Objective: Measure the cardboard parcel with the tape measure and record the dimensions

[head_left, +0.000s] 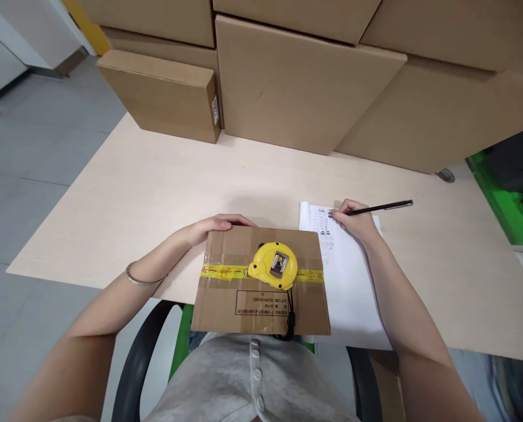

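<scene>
A flat cardboard box point(226, 305) sealed with yellow tape lies at the near edge of the table, and a yellow tape measure point(274, 265) rests on top of it. My left hand point(211, 227) curls over the box's far left edge and grips it. My right hand point(353, 220) is closed on a black pen point(382, 207), its tip touching the top of a white printed sheet point(349, 281) that lies just right of the box.
Several large cardboard boxes point(305, 88) are stacked along the far side of the light wooden table point(133, 187). A smaller box point(160, 94) sits at the back left. A black chair arm point(133, 363) shows below left; green items point(503, 199) at right.
</scene>
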Available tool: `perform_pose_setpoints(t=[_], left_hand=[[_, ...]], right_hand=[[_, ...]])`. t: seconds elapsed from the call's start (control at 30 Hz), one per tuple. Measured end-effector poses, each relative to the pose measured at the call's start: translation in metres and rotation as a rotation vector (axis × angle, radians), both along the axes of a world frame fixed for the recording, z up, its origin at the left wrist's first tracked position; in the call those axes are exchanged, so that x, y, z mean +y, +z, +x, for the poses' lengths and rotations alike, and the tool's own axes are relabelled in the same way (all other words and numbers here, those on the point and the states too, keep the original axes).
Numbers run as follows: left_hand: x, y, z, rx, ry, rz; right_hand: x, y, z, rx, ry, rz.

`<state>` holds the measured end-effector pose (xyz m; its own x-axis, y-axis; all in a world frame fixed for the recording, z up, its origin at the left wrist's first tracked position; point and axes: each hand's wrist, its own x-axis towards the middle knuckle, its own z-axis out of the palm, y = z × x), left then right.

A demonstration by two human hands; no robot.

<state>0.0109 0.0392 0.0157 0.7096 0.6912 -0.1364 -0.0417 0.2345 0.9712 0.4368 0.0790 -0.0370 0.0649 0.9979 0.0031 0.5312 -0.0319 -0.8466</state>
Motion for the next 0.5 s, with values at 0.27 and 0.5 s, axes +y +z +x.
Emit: perform_pose_setpoints(t=[0.27,0.5], left_hand=[[0.0050,-0.0072,-0.0001,-0.039,-0.044,-0.045],[0.0028,-0.0029,0.0007,-0.036,-0.041,-0.051]], right_hand=[[0.0003,-0.0006,0.0003,-0.041,-0.014,0.030],[0.0022,0.0062,-0.0024,-0.125,0.015,-0.033]])
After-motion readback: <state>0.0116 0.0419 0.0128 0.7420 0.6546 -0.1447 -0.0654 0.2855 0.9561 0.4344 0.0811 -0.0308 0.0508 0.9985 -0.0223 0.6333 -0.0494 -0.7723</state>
